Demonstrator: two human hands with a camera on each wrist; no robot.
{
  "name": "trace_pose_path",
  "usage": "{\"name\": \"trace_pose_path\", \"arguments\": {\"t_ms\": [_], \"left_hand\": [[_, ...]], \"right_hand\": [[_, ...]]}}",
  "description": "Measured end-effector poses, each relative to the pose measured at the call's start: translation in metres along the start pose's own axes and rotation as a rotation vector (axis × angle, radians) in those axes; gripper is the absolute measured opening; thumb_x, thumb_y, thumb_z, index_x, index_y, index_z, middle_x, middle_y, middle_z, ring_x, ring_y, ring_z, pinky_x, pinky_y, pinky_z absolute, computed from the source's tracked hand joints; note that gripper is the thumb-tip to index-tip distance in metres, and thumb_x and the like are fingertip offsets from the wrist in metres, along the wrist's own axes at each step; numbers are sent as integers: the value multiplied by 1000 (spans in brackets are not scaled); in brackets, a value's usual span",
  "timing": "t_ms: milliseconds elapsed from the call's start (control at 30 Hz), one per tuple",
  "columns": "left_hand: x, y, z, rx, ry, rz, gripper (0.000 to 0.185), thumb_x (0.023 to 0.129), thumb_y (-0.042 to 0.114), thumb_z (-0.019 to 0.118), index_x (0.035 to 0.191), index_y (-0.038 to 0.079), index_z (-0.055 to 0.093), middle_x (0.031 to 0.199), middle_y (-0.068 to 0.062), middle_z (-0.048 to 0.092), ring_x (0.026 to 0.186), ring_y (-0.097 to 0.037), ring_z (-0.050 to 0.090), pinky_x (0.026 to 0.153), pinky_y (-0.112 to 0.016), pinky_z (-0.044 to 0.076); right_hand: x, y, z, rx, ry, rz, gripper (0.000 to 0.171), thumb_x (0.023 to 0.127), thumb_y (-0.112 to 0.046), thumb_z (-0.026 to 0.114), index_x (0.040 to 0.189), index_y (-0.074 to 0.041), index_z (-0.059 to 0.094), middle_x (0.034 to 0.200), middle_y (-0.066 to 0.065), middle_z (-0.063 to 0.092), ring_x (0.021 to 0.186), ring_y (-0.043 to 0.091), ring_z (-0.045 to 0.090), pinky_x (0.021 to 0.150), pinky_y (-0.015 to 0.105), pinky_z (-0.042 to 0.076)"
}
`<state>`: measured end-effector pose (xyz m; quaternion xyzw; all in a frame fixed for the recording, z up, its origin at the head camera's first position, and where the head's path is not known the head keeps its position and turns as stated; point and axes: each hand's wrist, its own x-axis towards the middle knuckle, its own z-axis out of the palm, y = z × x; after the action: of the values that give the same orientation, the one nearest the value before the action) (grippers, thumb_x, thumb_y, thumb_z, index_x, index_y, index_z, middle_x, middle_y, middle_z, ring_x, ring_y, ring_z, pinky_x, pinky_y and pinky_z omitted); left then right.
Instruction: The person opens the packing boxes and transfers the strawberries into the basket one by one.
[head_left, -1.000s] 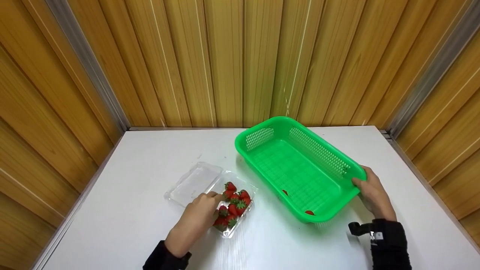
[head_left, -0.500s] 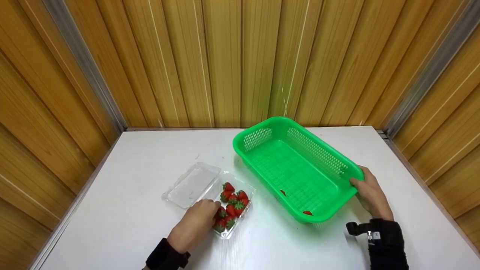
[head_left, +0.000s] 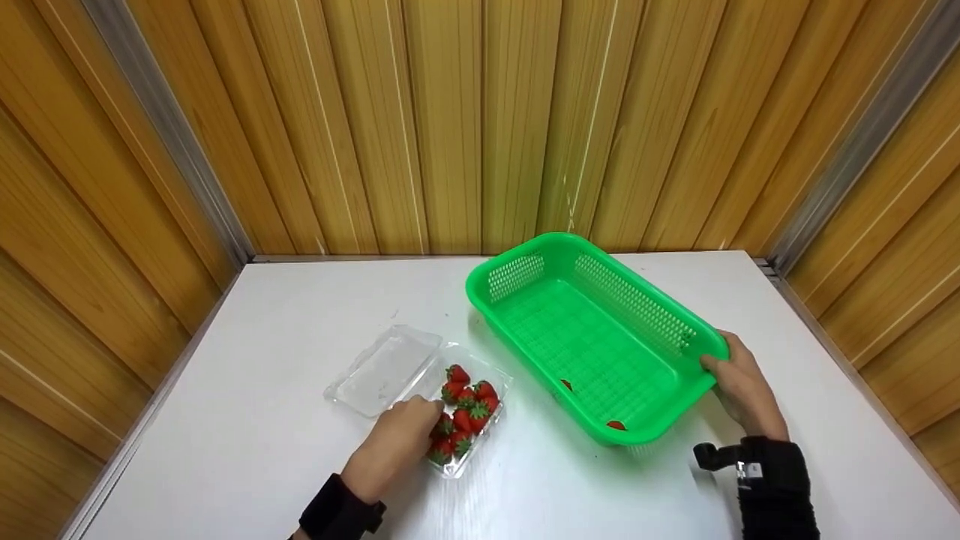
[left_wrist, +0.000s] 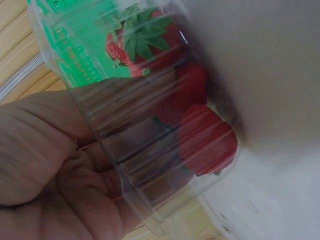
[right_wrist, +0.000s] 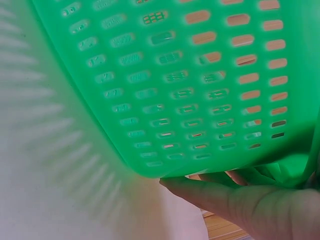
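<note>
My left hand (head_left: 401, 439) reaches into a clear plastic clamshell box (head_left: 450, 471) of strawberries (head_left: 478, 412). In the left wrist view, its thumb and fingers, seen through the box wall, curl about a red strawberry (left_wrist: 207, 140); their tips are partly hidden. My right hand (head_left: 746, 390) grips the near right corner of a green perforated basket (head_left: 592, 330), thumb over the rim. Close up, the right wrist view has the fingers (right_wrist: 215, 195) under the basket's edge. Two red bits of strawberry (head_left: 616, 425) show inside the basket, along its near left side.
The box's clear lid (head_left: 386, 371) lies folded back to the left. A white table (head_left: 285, 315) carries everything. Wood-look panels (head_left: 450, 127) stand behind it and at both sides. A black wrist strap with a small camera (head_left: 716, 456) sits on the right wrist.
My left hand has lowered further into the box, down among the strawberries, then stayed nearly still. The right hand keeps its grip on the basket, which has hardly moved.
</note>
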<state>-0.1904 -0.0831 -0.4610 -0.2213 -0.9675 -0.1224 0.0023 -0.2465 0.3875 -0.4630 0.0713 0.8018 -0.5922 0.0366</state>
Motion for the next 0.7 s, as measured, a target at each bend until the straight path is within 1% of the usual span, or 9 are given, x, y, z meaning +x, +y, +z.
{"name": "trace_pose_path", "arguments": {"t_ms": [267,367,467,600,700], "left_hand": [[-1,1,-1,-63,-7,-38,15,80,-11,60,87,2,63,67,-10,60,61,-22,61,47,-30,42],[-2,1,-2,-73,7,-23,16,78,-12,59,84,3,62,66,-9,59,61,-22,61,47,-30,41],[-3,0,-1,-56,23,-7,19,76,-14,59,81,4,62,66,-8,59,62,-23,62,47,-29,40],[-1,1,-1,-44,18,-3,17,76,-12,62,82,4,64,69,-7,59,66,-24,62,49,-28,43],[-1,1,-2,-51,15,-5,15,76,-9,66,84,4,68,72,-6,60,68,-23,63,52,-28,45]], "right_hand": [[-1,-2,1,24,-6,9,63,95,-3,37,147,5,2,144,30,18,126,35,33,90,27,47],[-1,-2,1,30,-6,9,64,95,-3,37,147,5,1,144,30,19,126,36,33,90,27,47],[-1,-2,2,43,-7,-1,64,94,-1,37,147,5,2,144,30,20,126,35,34,90,27,47],[-1,0,1,52,4,-10,64,91,2,37,146,6,4,143,29,21,124,33,36,88,26,48],[0,0,1,51,10,-9,64,91,1,38,146,6,5,143,30,21,124,34,36,88,26,48]]}}
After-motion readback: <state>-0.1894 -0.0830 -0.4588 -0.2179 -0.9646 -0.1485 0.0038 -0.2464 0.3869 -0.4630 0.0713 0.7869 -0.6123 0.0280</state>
